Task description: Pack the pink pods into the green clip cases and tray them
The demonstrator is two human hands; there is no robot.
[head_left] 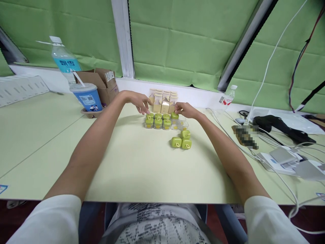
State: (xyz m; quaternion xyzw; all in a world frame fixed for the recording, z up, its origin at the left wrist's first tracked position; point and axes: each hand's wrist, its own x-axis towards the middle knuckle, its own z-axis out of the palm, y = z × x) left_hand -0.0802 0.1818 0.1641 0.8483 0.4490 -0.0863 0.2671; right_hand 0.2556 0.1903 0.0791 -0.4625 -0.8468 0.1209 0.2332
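Two rows of small clear containers [181, 125] stand side by side in the middle of the table. Several carry green lids [158, 121] with a pale loop on top; those at the right end are uncovered and show something yellow inside. My right hand [186, 110] pinches a green lid [174, 116] at the back row, over a container. My left hand [138, 101] hovers just beyond the left end of the rows, fingers apart and holding nothing. Three loose green lids [186, 144] lie on the table in front of the right end.
Small open cardboard boxes [165, 105] stand behind the containers. At left are a blue cup [88, 98], a cardboard box [108, 86] and a large bottle [64, 61]. A small bottle [228, 97], white cables [281, 179] and adapters [281, 156] occupy the right side.
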